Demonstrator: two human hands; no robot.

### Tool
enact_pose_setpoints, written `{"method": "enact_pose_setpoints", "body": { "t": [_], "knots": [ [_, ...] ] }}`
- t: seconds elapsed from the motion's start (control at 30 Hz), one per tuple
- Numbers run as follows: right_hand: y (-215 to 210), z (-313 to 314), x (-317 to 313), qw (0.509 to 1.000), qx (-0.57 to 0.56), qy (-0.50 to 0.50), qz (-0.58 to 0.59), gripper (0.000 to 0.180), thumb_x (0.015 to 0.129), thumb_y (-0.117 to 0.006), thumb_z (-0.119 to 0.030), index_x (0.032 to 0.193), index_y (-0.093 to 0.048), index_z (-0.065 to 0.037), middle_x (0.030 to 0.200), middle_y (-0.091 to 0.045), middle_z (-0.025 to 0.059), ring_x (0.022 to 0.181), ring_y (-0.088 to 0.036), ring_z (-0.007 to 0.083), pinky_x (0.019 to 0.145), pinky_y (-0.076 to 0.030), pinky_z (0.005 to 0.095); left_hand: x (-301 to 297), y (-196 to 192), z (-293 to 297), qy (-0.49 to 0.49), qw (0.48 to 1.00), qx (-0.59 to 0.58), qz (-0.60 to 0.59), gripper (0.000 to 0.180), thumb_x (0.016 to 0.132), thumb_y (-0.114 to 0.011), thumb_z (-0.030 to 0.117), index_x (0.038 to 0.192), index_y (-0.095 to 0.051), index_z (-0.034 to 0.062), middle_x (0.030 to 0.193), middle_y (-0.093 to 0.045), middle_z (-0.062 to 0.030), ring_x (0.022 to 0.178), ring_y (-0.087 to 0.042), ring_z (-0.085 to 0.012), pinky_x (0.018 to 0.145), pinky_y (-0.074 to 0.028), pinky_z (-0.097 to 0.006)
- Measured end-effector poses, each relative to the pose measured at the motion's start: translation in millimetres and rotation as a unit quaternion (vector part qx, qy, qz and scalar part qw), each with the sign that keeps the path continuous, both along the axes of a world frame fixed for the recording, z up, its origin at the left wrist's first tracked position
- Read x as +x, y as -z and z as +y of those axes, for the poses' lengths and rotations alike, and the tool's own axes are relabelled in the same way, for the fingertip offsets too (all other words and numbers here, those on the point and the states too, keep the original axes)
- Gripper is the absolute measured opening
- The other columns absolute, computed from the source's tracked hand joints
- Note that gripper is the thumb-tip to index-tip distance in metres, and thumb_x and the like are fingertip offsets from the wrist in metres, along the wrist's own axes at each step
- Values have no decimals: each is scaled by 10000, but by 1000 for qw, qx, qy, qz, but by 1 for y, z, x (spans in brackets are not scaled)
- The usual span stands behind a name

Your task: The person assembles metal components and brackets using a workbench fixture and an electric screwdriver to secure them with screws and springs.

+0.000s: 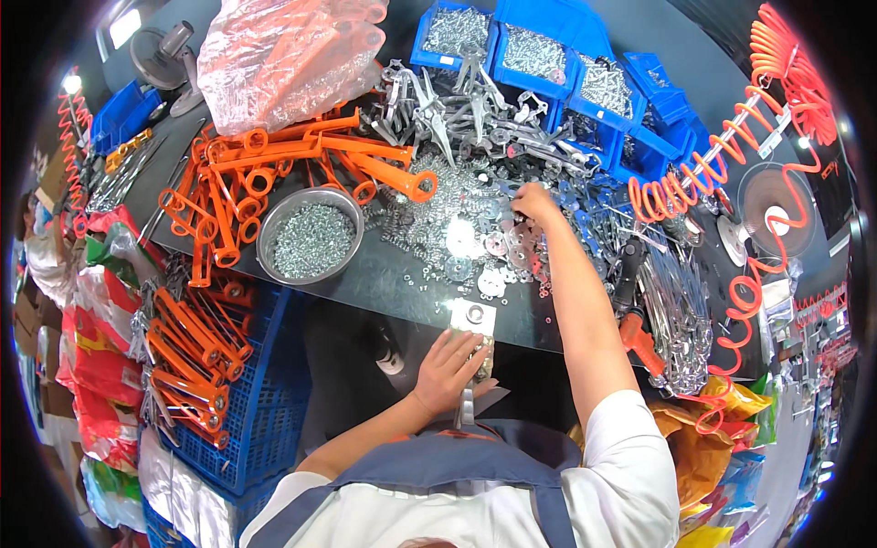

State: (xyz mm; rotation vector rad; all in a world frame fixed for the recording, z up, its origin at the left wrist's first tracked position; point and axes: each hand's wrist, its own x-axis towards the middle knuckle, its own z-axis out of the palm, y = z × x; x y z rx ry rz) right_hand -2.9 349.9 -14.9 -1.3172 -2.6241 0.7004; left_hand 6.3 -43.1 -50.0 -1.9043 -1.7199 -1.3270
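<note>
At the near edge of the table, my left hand point(449, 367) lies over a bright flat metal part point(473, 317) with a round hole or ring, its fingers closed on it. A grey metal strip point(466, 406) shows below that hand. My right arm stretches forward, and my right hand point(534, 203) is in a heap of small dark metal pieces point(585, 224), fingers drawn together; what they hold is hidden. Loose springs point(429, 196) and flat round discs point(493, 279) lie left of and below the right hand.
Orange tubular parts point(247, 173) pile up at the left, beside a steel bowl point(263, 239) of small fasteners. Blue bins point(498, 64) stand at the back. Grey metal levers point(448, 110) lie before them. A red coiled hose point(676, 196), a power screwdriver point(638, 338) and thin rods point(676, 310) are right.
</note>
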Motion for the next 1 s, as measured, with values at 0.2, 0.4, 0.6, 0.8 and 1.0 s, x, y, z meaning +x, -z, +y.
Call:
{"method": "enact_pose_setpoints", "body": {
  "t": [0.2, 0.4, 0.6, 0.8, 1.0],
  "knots": [
    [5, 4, 10, 997, -64, -33, -17, 247, 606, -678, -48, 849, -704, -15, 702, -657, 106, 611, -596, 211, 546, -486, 354, 2, -1, 1, -1, 1000, -4, 5, 486, 663, -767, 285, 1055, -612, 43, 1151, -604, -123, 1080, -570, -301, 984, -388, -484],
    [-46, -48, 66, 944, -163, 63, 281, 180, 668, -750, -90, 806, -676, -2, 693, -645, 78, 615, -605, 165, 521, -463, 303, 8, -8, 0, -20, 1000, -16, 9, 478, 671, -760, 277, 1059, -610, 40, 1143, -603, -126, 1075, -570, -301, 986, -386, -481],
    [-51, -114, 105, 814, -374, 34, 443, 121, 811, -688, -84, 896, -631, -20, 720, -626, 26, 529, -527, 59, 463, -419, 186, 9, -12, -1, -29, 999, -19, 3, 470, 690, -746, 289, 1060, -609, 33, 1119, -604, -138, 1083, -554, -313, 983, -385, -479],
    [-44, -206, 137, 766, -431, 2, 477, 145, 823, -666, -51, 937, -613, 22, 812, -639, 59, 650, -619, 103, 550, -503, 226, -3, -26, -14, 33, 992, -125, 6, 606, 690, -739, 284, 1198, -532, 30, 1273, -505, -175, 1170, -486, -353, 1031, -319, -500],
    [-17, -276, 148, 862, 202, -316, 342, 193, 672, -685, -2, 851, -614, -15, 915, -635, 85, 780, -632, 257, 650, -533, 323, -17, -10, -35, 70, 969, -89, -218, 542, 649, -576, -57, 1179, -486, 15, 1255, -513, -196, 1149, -497, -386, 1006, -370, -478]
  ]
}}
